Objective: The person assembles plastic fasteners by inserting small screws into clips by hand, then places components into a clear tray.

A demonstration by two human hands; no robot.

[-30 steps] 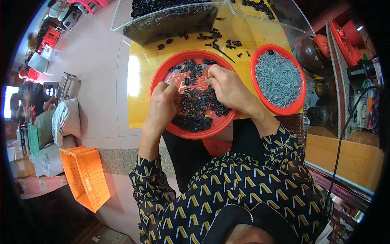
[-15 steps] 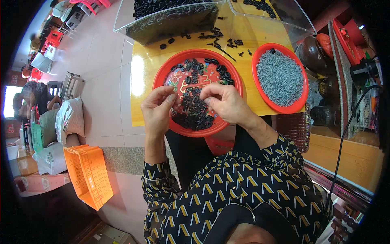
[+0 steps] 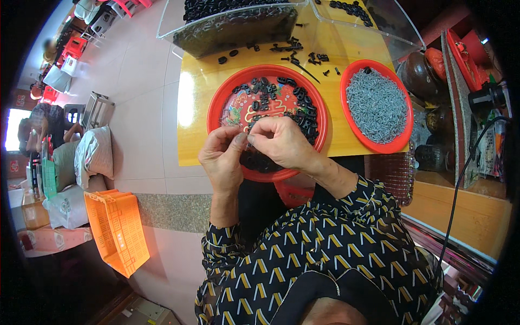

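Observation:
My left hand [image 3: 223, 157] and my right hand [image 3: 286, 143] meet fingertip to fingertip over the front half of a round red tray [image 3: 214, 97]. Thumb and forefinger are pinched on each. Whatever lies between them is too small or too hidden to make out. Small black plastic pieces [image 3: 310, 122], some of them ring-shaped, lie in the tray, thickest along its right side and under my hands. To the right, a red oval plate [image 3: 348, 116] holds a heap of grey metal screws [image 3: 377, 105].
A clear plastic bin [image 3: 233, 30] full of black pieces stands at the table's back. Loose dark screws and pieces [image 3: 292, 46] lie before it on the yellow table [image 3: 192, 130]. An orange crate [image 3: 122, 233] sits on the floor at left. A black cable [image 3: 460, 179] hangs at right.
My hands have come together from either side of the tray. The left has shifted right and nearer to me, the right leftward. Their fingertips now meet.

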